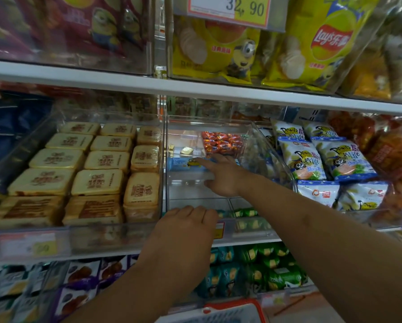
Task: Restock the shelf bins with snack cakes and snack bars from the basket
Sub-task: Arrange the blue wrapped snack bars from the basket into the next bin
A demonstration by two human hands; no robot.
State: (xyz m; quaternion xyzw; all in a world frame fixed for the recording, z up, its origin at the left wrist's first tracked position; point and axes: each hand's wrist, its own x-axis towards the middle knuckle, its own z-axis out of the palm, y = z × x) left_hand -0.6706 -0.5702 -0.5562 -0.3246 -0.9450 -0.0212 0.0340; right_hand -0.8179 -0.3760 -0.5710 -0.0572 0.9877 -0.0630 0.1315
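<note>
While only the head view is supplied, it covers the whole working area.

Head view, item 1: clear middle bin [172, 145], nearly bare; a blue snack bar [183, 164] lies across its floor, orange-wrapped sweets [222, 143] are heaped at the back right, and two small yellow pieces sit behind the bar.

Item 2: right hand [223, 176], inside the bin, forefinger stretched out onto the bar's right end, remaining fingers loosely bent; it appears to press or nudge rather than clasp.

Item 3: left hand [188, 221], knuckles up, fingers curled over the bin's front lip; whether it grips the lip or only rests on it cannot be told.

Item 4: basket [232, 311], red-rimmed, at the bottom edge, contents hidden.

Step in hand, by judgement: seating one bar in the bin. Next move calls for withdrawing the right hand back over the front lip and down to the basket for more stock.

Clearances: side walls close on both flanks; stamped cakes [97, 159] fill the left bin; upper shelf edge [195, 89] overhangs; open floor lies ahead of the bar.
</note>
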